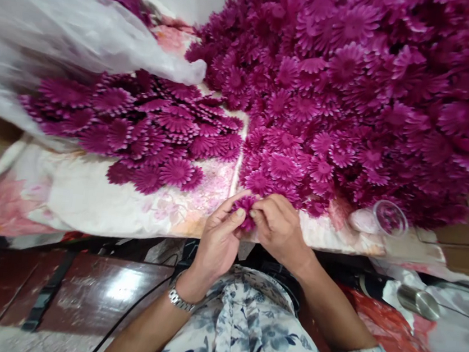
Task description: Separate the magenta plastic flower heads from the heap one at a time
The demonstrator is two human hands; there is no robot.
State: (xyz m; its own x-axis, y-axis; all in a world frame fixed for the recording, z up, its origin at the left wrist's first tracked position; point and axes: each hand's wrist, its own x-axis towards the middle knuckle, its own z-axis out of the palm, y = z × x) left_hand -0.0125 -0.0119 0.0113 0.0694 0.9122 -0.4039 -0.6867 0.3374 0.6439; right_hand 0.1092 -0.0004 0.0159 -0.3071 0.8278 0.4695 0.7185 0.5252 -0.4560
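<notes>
Pale floral cloth (84, 190) crosses mid-frame. At centre, your left hand (219, 239) and right hand (282, 230) pinch one round, magenta, many-petalled flower (247, 204) between them; a matching heap (331, 102) rises beyond, upper right.

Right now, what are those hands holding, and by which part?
A purple flower: the left hand holds its left side, the right hand pinches its right edge. The exact grip is partly hidden.

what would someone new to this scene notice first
Probably the huge heap of magenta flowers filling the upper right, with a smaller pile to its left beside a whitish plastic sheet. Next, at the table's near edge, the left hand and right hand hold one magenta flower between them.
</notes>
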